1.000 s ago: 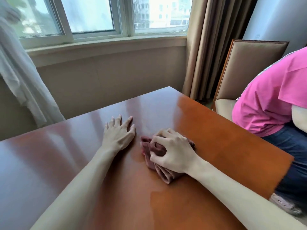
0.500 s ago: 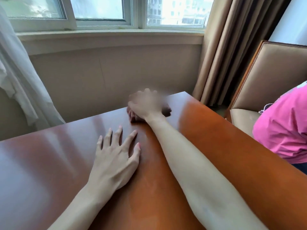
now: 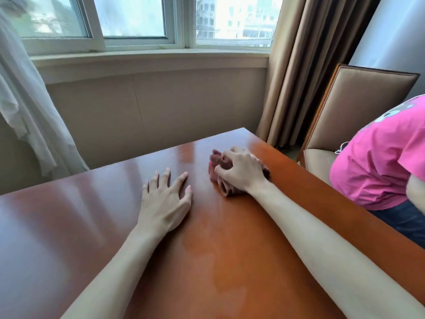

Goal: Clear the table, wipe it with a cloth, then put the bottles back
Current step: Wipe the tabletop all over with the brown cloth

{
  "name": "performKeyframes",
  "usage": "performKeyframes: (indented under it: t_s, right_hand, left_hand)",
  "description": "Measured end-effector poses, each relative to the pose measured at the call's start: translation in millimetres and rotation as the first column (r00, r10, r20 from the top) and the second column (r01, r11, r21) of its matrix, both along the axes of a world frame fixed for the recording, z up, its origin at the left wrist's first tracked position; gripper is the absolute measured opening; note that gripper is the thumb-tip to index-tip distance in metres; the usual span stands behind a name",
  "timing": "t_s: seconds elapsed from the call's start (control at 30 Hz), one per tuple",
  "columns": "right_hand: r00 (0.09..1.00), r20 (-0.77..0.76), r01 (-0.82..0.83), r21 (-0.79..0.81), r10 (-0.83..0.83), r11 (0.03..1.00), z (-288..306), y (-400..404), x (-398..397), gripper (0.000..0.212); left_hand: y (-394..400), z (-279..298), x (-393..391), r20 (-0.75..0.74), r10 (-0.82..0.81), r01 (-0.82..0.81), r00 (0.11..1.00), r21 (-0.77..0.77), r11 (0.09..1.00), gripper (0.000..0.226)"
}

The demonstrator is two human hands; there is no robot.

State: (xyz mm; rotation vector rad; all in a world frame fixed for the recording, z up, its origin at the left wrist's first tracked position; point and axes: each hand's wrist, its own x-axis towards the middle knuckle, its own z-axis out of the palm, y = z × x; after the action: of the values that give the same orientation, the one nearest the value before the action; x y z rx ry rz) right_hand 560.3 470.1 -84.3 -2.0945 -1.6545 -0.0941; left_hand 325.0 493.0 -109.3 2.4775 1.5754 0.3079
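Her right hand (image 3: 241, 173) bunches the brown cloth (image 3: 217, 161) under curled fingers, left hand (image 3: 164, 203) spread flat alongside; flatter cloth would likely wipe the table (image 3: 69, 238) better.

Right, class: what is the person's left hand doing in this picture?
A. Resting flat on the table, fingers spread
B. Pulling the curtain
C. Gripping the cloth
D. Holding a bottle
A: the left hand lies palm down with fingers spread on the table, holding nothing, while the right hand grips the cloth.
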Motion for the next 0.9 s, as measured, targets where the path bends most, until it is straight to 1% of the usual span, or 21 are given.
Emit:
performKeyframes:
  t_s: [0.07, 0.17, 0.23, 0.27, 0.37, 0.43, 0.5, 0.57, 0.7, 0.83, 0.9]
  right_hand:
    - [0.995, 0.014, -0.099, 0.015, 0.099, 0.995, 0, -61, -38, 0.033]
    - [0.962, -0.003, -0.272, 0.063, 0.273, 0.960, -2, -140, -91, 0.028]
    - [0.938, 0.008, -0.346, 0.054, 0.346, 0.937, -1, -161, -107, 0.027]
    - [0.936, 0.008, -0.351, 0.051, 0.351, 0.935, 0, -160, -107, 0.027]
    - [0.963, 0.009, -0.268, 0.064, 0.268, 0.961, 0, -122, -93, 0.031]
    - [0.984, 0.001, -0.178, 0.058, 0.178, 0.982, 0, -78, -78, 0.036]
    - [0.995, -0.019, -0.093, 0.039, 0.093, 0.995, -1, -26, -62, 0.035]
    - [0.999, -0.030, -0.030, 0.026, 0.031, 0.999, -3, 27, -47, 0.034]
    - [0.996, -0.022, 0.084, 0.014, -0.083, 0.996, 0, 114, 11, 0.035]
    - [0.957, -0.026, 0.291, 0.045, -0.291, 0.956, -2, 139, 96, 0.040]
    - [0.943, -0.027, 0.334, 0.058, -0.333, 0.941, -6, 134, 111, 0.042]
  left_hand:
    - [-1, 1, -1, 0.012, -0.012, 0.012, 1.000, -0.022, 1.000, 0.056]
    - [-2, 1, -4, 0.008, -0.033, 0.034, 0.999, -0.034, 0.999, 0.055]
    - [-4, 2, -5, 0.013, -0.040, 0.040, 0.999, -0.034, 0.999, 0.055]
    - [-5, 3, -6, 0.018, -0.039, 0.039, 0.999, -0.029, 0.999, 0.055]
    - [-6, 3, -6, 0.040, -0.044, 0.045, 0.998, -0.017, 0.999, 0.053]
    - [-7, 1, -6, 0.075, -0.032, 0.032, 0.997, -0.003, 0.999, 0.052]
    - [-7, -1, -4, 0.084, -0.028, 0.027, 0.996, 0.009, 1.000, 0.056]
    - [-6, -1, -4, 0.063, -0.024, 0.023, 0.998, 0.020, 1.000, 0.064]
    - [-3, -1, -2, 0.004, -0.010, 0.010, 1.000, 0.044, 0.999, 0.067]
    - [-2, -3, -1, -0.012, 0.000, 0.000, 1.000, 0.042, 0.999, 0.068]
    - [0, -2, 0, -0.012, 0.004, -0.003, 1.000, 0.039, 0.999, 0.069]
